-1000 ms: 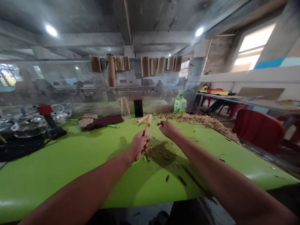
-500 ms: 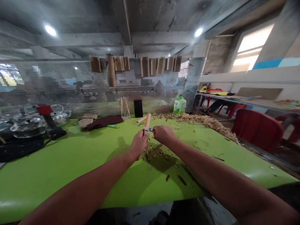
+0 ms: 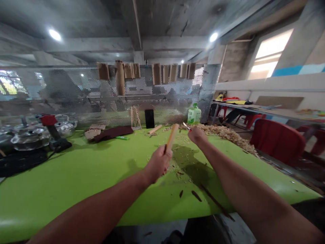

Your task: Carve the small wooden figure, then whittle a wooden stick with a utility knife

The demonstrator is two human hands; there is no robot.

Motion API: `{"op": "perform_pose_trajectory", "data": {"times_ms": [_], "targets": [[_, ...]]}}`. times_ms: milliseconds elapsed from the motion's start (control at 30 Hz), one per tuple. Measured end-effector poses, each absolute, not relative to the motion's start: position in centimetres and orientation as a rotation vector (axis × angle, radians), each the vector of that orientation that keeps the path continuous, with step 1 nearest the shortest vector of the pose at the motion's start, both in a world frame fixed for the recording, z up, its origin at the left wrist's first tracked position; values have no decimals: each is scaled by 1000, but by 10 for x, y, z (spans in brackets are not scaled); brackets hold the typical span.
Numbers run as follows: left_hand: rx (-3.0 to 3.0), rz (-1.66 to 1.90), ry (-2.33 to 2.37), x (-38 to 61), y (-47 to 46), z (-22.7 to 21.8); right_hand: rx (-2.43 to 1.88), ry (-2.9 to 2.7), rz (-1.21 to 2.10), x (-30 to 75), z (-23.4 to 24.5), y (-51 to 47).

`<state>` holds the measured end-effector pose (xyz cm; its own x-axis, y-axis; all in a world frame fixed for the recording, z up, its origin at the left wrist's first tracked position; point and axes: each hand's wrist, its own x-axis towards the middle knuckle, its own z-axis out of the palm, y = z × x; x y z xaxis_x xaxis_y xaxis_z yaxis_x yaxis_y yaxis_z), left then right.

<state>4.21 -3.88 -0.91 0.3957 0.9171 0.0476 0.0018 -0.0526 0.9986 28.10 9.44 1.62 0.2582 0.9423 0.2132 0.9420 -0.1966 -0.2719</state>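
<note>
My left hand (image 3: 159,164) is closed round the lower end of a pale wooden stick (image 3: 172,136), which points up and away over the green table (image 3: 76,176). My right hand (image 3: 196,136) is farther out and to the right, closed on a small knife (image 3: 187,126) with a red handle, its blade pointing up and left. The knife is clear of the stick. Loose wood shavings (image 3: 177,166) lie on the table under and between my hands.
A long heap of shavings (image 3: 223,133) runs along the table's right edge. A green bottle (image 3: 194,114), a black phone (image 3: 149,118), another wooden stick (image 3: 155,129) and dark cloth (image 3: 111,131) sit by the mesh screen (image 3: 76,98). Red-topped tool (image 3: 52,130) at left, red chair (image 3: 278,140) at right.
Half a second ago the knife was against the stick near my left hand. Now my right hand has swept away to the far right, and the stick has tilted right.
</note>
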Motion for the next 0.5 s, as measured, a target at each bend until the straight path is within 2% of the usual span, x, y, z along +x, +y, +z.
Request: {"op": "perform_pose_trajectory", "data": {"times_ms": [267,500], "targets": [[1346,1130,1104,28,7,-17,-1856,-2007,-67,208,8,65],[1362,1101,1100,31,-3,-10,-1852,-2265,-145,184,4,45]]}}
